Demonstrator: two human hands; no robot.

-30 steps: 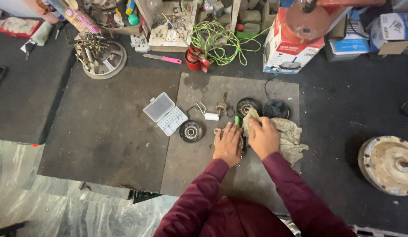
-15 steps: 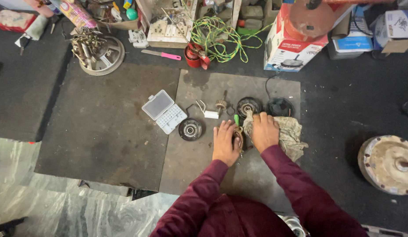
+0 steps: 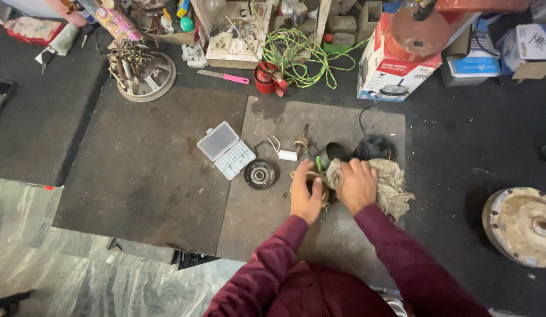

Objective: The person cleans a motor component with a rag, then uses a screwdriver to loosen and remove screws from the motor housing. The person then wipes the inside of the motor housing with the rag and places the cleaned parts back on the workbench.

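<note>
My left hand (image 3: 306, 196) grips a small round motor part (image 3: 315, 183) on the grey mat (image 3: 267, 211). My right hand (image 3: 357, 186) presses a dirty rag (image 3: 396, 186) against that part from the right. Both sleeves are maroon. A black round end cover (image 3: 260, 174) lies just left of my left hand. Two more dark round parts, one (image 3: 334, 153) and another (image 3: 375, 147), sit just beyond my hands. A small white component with wires (image 3: 287, 155) lies between them and the cover.
An open clear plastic case (image 3: 226, 150) lies left of the cover. A metal dish of parts (image 3: 142, 73), pink-handled knife (image 3: 225, 76), red cup (image 3: 267, 79), green-yellow cable (image 3: 296, 56) and an appliance box (image 3: 393, 67) line the far side. A fan motor housing (image 3: 522, 226) sits right.
My hands have stayed on the part and rag, shifting only slightly as they work it. The view has moved a little; nothing else on the mat has changed place.
</note>
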